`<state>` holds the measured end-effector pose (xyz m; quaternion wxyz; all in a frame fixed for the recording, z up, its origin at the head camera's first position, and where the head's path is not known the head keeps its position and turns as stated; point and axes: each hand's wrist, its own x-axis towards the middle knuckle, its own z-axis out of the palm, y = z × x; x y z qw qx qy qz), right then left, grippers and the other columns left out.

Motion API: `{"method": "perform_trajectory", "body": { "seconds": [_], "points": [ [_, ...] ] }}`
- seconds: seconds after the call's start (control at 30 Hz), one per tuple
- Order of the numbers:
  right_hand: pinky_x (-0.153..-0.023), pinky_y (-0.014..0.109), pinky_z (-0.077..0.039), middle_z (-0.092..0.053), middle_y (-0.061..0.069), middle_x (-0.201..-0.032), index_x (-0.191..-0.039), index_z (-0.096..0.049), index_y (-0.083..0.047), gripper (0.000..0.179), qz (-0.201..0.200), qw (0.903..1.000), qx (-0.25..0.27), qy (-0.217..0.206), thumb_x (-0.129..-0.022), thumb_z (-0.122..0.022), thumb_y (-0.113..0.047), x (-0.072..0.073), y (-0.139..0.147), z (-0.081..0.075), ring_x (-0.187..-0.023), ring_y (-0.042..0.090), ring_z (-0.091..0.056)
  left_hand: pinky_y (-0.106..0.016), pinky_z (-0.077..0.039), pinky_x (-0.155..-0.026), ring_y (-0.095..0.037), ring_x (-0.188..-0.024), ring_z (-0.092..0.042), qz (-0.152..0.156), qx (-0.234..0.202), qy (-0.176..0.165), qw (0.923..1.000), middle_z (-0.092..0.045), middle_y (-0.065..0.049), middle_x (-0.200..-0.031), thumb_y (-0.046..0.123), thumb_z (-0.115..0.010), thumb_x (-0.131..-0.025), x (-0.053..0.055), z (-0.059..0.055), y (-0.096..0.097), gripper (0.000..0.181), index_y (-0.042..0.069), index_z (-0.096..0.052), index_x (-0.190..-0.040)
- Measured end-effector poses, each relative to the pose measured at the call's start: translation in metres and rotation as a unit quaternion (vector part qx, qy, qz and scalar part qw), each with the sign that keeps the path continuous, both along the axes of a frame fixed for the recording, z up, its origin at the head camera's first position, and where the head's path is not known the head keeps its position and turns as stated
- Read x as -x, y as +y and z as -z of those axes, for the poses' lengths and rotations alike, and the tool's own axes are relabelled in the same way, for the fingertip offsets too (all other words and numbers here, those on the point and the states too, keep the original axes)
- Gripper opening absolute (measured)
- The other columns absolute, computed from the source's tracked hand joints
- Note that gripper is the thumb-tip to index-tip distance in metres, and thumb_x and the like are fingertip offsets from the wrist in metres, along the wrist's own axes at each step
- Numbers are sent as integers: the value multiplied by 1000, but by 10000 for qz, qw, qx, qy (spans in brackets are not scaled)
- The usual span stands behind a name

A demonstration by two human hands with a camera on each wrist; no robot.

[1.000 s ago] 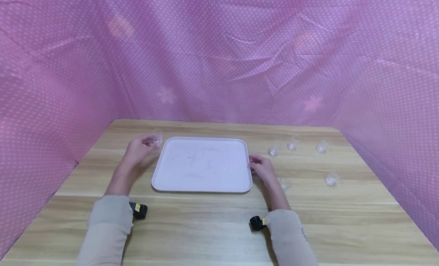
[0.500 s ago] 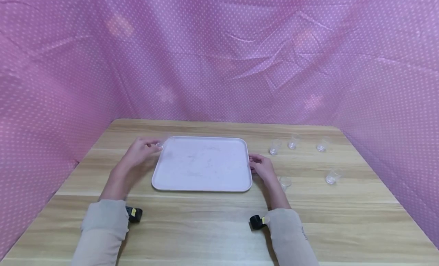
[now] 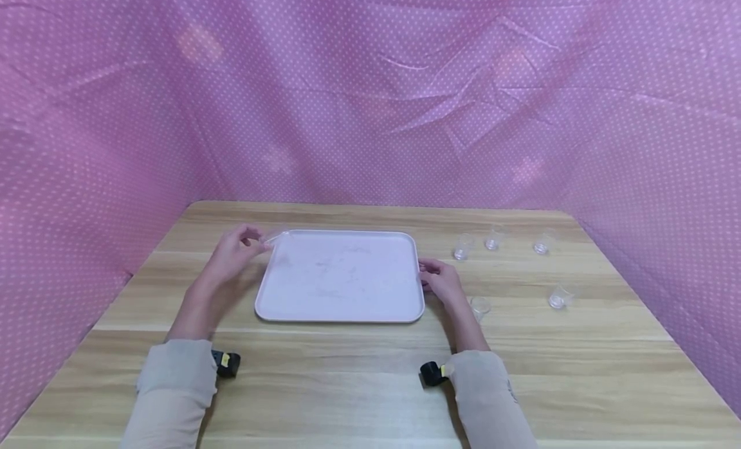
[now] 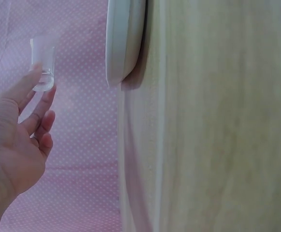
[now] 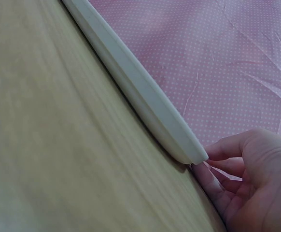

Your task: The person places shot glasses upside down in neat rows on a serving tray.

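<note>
On the head view I have a white tray (image 3: 341,278) lying on the wooden table (image 3: 341,384), and I place everything by it. The left hand (image 3: 231,253) is just beside the tray's far left corner, its thumb and fingers bent together on a small clear cup (image 3: 276,236), which looks faint and blurred against the tray's rim. The right hand (image 3: 441,280) is at the tray's right edge, fingers curled against it. Five more clear cups (image 3: 492,244) sit right of the tray, one just beside the right forearm (image 3: 467,330), the others farther out. On the left wrist view I see thumb and fingertip pinching the cup near its thick base, the mouth pointing away from the hand, the other fingers loosely bent below; the tray shows to one side. On the right wrist view I see the rim pinched at the tray's corner, one digit against its upper edge and another tucked beneath, with the remaining fingers curled in behind; the pink dotted cloth (image 5: 179,53) hangs beyond the tray.
</note>
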<state>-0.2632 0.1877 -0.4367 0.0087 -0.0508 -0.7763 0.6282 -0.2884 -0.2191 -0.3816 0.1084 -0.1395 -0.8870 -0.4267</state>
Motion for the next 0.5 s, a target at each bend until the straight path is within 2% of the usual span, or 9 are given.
{"method": "perform_trajectory", "body": {
  "seconds": [0.17, 0.37, 0.5],
  "points": [
    [-64, 27, -54, -59, 22, -104, -120, -56, 6, 37, 29, 10000, -35, -37, -84, -55, 4, 2, 1, 0, -71, 16, -59, -41, -39, -81, -35, -96, -48, -9, 70, 103, 9999, -58, -24, -107, 14, -65, -86, 1, -2, 1, 35, -7, -55, -112],
    [-66, 28, -55, -59, 21, -103, -120, -56, 5, 37, 56, 9999, -129, -43, -83, -55, 3, 4, 2, 2, -74, 18, -60, -48, -36, -85, -37, -98, -47, 244, 249, 385, 9987, -60, -22, -103, 11, -64, -86, 4, -4, 8, 27, -4, -62, -107],
    [-67, 29, -55, -59, 22, -104, -120, -56, 6, 37, 50, 9999, -139, -56, -83, -55, 4, 3, 0, 2, -76, 20, -60, -50, -35, -87, -37, -100, -46, 370, 363, 359, 9980, -61, -21, -105, 9, -64, -86, 5, -5, 12, 25, -4, -63, -108]
  ]
}}
